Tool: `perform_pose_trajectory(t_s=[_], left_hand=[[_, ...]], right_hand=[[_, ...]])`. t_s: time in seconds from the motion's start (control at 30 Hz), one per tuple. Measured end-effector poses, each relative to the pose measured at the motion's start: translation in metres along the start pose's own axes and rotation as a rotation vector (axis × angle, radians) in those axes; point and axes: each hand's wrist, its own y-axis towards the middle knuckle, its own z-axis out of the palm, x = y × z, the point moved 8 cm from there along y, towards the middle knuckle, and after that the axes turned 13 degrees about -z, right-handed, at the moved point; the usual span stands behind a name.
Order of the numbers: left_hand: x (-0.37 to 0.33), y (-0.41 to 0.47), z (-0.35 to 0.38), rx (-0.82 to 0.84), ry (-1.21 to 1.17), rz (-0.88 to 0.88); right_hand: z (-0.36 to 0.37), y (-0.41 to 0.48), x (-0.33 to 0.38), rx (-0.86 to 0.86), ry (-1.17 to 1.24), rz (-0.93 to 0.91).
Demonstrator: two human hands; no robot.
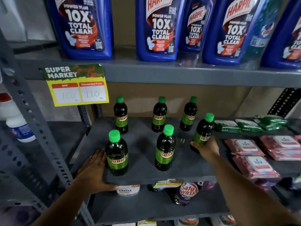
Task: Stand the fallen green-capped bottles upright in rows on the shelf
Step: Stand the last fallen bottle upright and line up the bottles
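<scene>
Several dark bottles with green caps and green "SUNNY" labels stand upright on the grey shelf (143, 144). Three form a back row: left (120, 115), middle (159, 114), right (189, 113). In front stand a left bottle (117, 155) and a middle one (165, 148). A front right bottle (203, 132) leans slightly, and my right hand (206, 148) is wrapped round its base. My left hand (92, 170) lies flat on the shelf's front left edge, its fingers touching the side of the front left bottle without gripping it.
Large blue Harpic bottles (84, 28) fill the shelf above, with a yellow price sign (76, 86) hanging from its edge. Green packets (227, 126) and pink wipe packs (254, 167) lie to the right. A grey perforated upright (32, 115) stands left. Pouches (187, 191) lie below.
</scene>
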Motion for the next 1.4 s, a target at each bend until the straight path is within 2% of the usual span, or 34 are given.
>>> perform_pose_trajectory(t_s=[0.43, 1.13, 1.2, 1.27, 1.3, 1.37, 1.4], left_hand=[[-0.001, 0.000, -0.003, 0.016, -0.046, -0.014], [-0.004, -0.005, -0.003, 0.028, -0.008, -0.024], [-0.004, -0.005, -0.003, 0.016, -0.003, -0.014], [-0.003, -0.004, -0.002, 0.010, -0.003, -0.020], [-0.003, -0.003, -0.002, 0.013, 0.003, -0.026], [-0.003, -0.001, -0.002, 0.011, 0.005, -0.028], [-0.003, -0.001, -0.004, 0.009, 0.005, -0.026]], right_hand=[[-0.026, -0.069, -0.020, -0.020, 0.031, -0.077], [-0.028, -0.080, -0.009, -0.038, 0.094, -0.217], [-0.035, -0.093, -0.010, -0.128, 0.019, -0.237], [-0.035, -0.127, 0.000, -0.259, -0.131, -0.330], [-0.026, -0.147, 0.017, -0.251, -0.170, -0.446], [0.013, -0.170, 0.047, -0.069, -0.130, -0.675], [0.032, -0.169, 0.059, 0.050, -0.065, -0.702]])
